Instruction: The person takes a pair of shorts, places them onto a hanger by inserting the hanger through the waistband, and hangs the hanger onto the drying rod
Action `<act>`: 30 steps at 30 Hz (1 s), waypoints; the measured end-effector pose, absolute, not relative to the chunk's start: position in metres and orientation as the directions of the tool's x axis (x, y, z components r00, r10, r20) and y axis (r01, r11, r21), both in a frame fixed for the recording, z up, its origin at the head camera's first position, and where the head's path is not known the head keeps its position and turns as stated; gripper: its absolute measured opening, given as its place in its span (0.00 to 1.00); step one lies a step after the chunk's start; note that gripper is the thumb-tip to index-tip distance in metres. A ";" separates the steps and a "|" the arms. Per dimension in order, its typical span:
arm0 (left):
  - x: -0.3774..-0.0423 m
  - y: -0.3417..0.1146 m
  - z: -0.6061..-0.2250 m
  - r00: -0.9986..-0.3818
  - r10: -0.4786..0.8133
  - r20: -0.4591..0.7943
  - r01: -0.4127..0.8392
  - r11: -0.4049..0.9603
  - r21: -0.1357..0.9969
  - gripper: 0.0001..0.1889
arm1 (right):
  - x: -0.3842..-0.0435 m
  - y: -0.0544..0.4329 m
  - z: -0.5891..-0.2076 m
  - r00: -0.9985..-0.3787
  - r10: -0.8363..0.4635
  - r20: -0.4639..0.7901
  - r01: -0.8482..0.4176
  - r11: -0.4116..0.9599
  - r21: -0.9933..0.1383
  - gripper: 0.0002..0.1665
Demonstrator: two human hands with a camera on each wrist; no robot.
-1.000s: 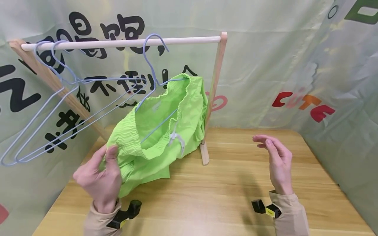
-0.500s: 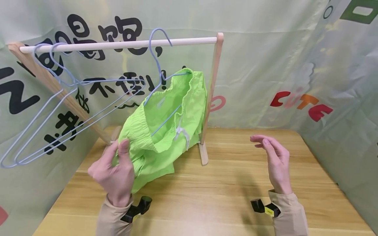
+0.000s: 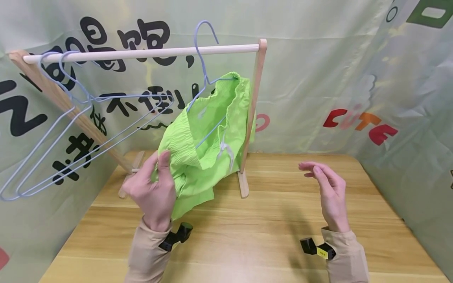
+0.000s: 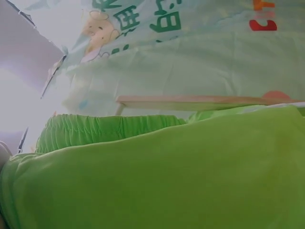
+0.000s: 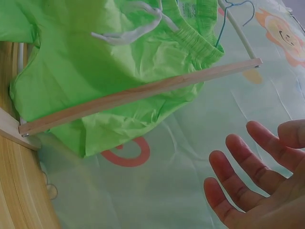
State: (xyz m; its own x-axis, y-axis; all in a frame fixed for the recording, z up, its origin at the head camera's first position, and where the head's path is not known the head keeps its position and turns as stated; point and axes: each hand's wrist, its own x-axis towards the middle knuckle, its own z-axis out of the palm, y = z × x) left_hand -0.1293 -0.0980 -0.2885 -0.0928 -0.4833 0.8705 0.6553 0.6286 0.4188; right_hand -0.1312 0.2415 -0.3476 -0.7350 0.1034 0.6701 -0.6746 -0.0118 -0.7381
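A pair of bright green shorts (image 3: 205, 157) with an elastic waistband and white drawstring (image 3: 225, 147) hangs on a lavender wire hanger (image 3: 204, 68). My left hand (image 3: 155, 188) pinches the left end of the waistband between thumb and fingers. The hanger's hook rises over the rack's white rod (image 3: 152, 53), its tip above the rod. Part of the shorts lies behind the right post (image 5: 143, 93) in the right wrist view. In the left wrist view, green cloth (image 4: 157, 176) fills the lower part. My right hand (image 3: 329, 192) hovers over the table, fingers loosely bent, holding nothing.
Two more wire hangers (image 3: 91, 98) hang at the rod's left end. The wooden rack's foot (image 3: 243, 184) stands on the wood-grain table (image 3: 269, 236). A printed fabric backdrop (image 3: 311, 78) encloses the back and sides.
My left hand has carried the shorts and hanger rightward and up. The hook has risen above the rod, and the shorts now reach past the right post. My right hand has barely moved.
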 end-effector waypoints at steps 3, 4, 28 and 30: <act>-0.133 -0.094 -0.286 -0.105 -0.469 0.877 0.656 0.630 0.416 0.14 | -0.131 0.242 -0.348 -0.734 0.098 0.672 -0.676 -0.015 -0.736 0.17; -0.134 -0.093 -0.285 -0.108 -0.465 0.879 0.656 0.631 0.414 0.13 | -0.132 0.242 -0.348 -0.733 0.094 0.674 -0.678 -0.017 -0.735 0.17; -0.149 -0.074 -0.293 -0.234 -0.367 0.900 0.687 0.593 0.421 0.04 | -0.132 0.240 -0.349 -0.730 0.067 0.680 -0.682 -0.015 -0.731 0.17; -0.149 -0.073 -0.294 -0.242 -0.363 0.900 0.689 0.588 0.423 0.04 | -0.132 0.240 -0.350 -0.736 0.070 0.673 -0.675 -0.009 -0.737 0.17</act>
